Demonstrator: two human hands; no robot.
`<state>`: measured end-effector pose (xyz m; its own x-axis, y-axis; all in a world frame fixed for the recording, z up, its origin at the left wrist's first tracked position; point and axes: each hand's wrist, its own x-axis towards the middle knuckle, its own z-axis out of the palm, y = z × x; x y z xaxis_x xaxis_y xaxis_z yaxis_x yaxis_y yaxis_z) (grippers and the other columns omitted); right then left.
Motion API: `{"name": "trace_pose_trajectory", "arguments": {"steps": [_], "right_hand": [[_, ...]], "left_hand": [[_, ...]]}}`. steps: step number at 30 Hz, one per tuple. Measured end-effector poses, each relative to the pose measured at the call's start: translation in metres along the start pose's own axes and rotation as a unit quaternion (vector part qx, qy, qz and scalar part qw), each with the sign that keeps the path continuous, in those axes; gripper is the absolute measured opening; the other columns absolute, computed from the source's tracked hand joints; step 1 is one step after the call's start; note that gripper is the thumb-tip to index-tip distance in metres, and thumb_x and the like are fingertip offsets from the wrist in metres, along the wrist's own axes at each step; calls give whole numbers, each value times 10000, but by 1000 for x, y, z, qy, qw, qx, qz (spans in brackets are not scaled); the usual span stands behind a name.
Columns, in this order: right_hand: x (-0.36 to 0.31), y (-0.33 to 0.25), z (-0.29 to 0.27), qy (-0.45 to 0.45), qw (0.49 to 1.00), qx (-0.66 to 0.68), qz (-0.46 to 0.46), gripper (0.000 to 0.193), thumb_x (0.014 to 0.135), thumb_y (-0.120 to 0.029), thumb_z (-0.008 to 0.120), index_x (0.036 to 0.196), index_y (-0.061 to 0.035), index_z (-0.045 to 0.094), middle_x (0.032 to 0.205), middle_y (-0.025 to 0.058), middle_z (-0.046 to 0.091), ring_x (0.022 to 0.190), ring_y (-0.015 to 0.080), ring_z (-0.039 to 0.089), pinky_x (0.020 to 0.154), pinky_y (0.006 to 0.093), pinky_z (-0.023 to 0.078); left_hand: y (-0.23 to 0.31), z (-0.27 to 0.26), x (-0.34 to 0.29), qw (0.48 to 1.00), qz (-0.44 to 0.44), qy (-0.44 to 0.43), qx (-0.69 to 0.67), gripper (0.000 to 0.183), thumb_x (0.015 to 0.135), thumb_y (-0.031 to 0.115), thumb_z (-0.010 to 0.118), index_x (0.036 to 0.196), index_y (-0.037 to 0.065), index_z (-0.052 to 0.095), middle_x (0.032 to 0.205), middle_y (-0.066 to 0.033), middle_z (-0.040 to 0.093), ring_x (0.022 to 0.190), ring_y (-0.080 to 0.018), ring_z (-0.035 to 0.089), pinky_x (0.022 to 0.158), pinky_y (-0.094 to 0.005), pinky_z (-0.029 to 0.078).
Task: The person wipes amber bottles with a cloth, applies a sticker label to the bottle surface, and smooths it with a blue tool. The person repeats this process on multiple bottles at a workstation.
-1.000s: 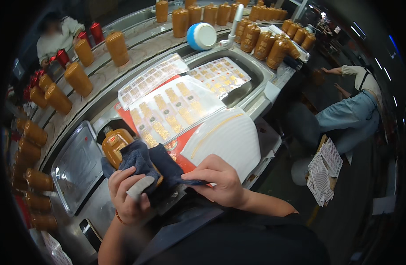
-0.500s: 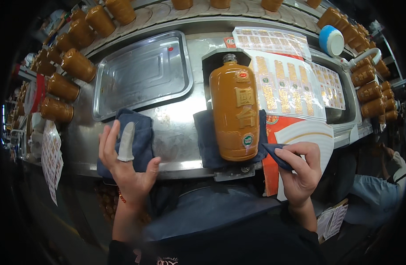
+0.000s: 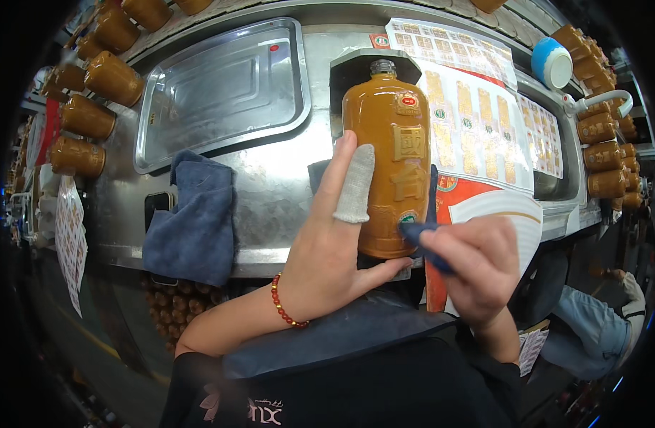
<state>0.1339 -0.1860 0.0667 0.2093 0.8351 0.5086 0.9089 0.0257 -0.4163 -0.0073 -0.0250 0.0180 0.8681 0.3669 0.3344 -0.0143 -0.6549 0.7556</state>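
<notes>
My right hand (image 3: pixel 484 267) is closed tight on a blue rag (image 3: pixel 431 246), and it is a bit blurry. The tip of the rag is right by the round green sticker (image 3: pixel 407 216), low on the bottle (image 3: pixel 384 167). My left hand (image 3: pixel 320 260) is spread wide and not gripping. Its fingers lie up the left side of the bottle, one in a gray finger cover (image 3: pixel 355 187), and its thumb reaches under the bottom end. I have red beads (image 3: pixel 279 307) on that wrist.

The bottle lies in front of me with its face up and its neck pointing away. It has no cap on. I think I am rubbing or pressing near the sticker. That seems to call for a steady left hand and a soft push from the right. More dark cloth (image 3: pixel 433 192) shows beside the bottle; I can't tell if it joins my rag.

Past the neck is a dark stand (image 3: pixel 339 71). To the left are a folded cloth (image 3: pixel 192 225), a phone (image 3: pixel 156 205) partly under it, and a big metal tray (image 3: pixel 220 93). To the right, gold sticker sheets (image 3: pixel 473 128), red paper (image 3: pixel 436 289) and a white pad (image 3: pixel 502 214) sit close, so my right elbow could bump them. Farther off are a sink (image 3: pixel 573 167), a tap (image 3: pixel 616 100) and more bottles (image 3: pixel 78 157).
</notes>
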Motion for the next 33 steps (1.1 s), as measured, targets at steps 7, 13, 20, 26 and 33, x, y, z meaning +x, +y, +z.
{"name": "trace_pose_trajectory", "arguments": {"steps": [7,13,20,26,33], "right_hand": [[5,3,-2,-6,1000,11,-11,426,647,1,741,1064,-67,796,863,44,680,730,226,611,631,339,465],[17,6,-15,-33,998,33,42,424,636,39,773,1047,-61,784,821,61,653,722,242,602,624,356,459],[75,46,-13,-15,997,55,49,276,793,91,776,1047,-13,751,848,78,614,747,179,598,638,279,457],[73,27,-14,-129,988,48,-68,335,713,51,760,1030,-56,780,811,61,638,680,186,582,602,285,488],[86,31,-14,-116,984,78,-112,215,756,14,784,954,-70,771,732,36,595,659,191,585,626,309,508]], "left_hand": [[1,-3,2,1000,-7,0,24,1277,656,308,980,1625,-6,211,1681,-268,150,1553,-432,232,1242,-441,289],[1,-2,2,999,1,1,47,1326,648,336,985,1630,-18,167,1675,-293,126,1563,-443,184,1254,-450,254],[-2,3,5,999,-12,33,-28,1122,658,335,965,1548,-28,386,1663,-331,117,1536,-490,236,1218,-491,330],[-25,15,-3,995,35,82,-52,1282,646,387,980,1603,-42,244,1643,-340,202,1514,-488,296,1207,-481,355],[-37,26,-9,992,46,73,-97,1380,631,443,995,1619,-46,164,1657,-327,150,1537,-459,250,1222,-484,306]]}}
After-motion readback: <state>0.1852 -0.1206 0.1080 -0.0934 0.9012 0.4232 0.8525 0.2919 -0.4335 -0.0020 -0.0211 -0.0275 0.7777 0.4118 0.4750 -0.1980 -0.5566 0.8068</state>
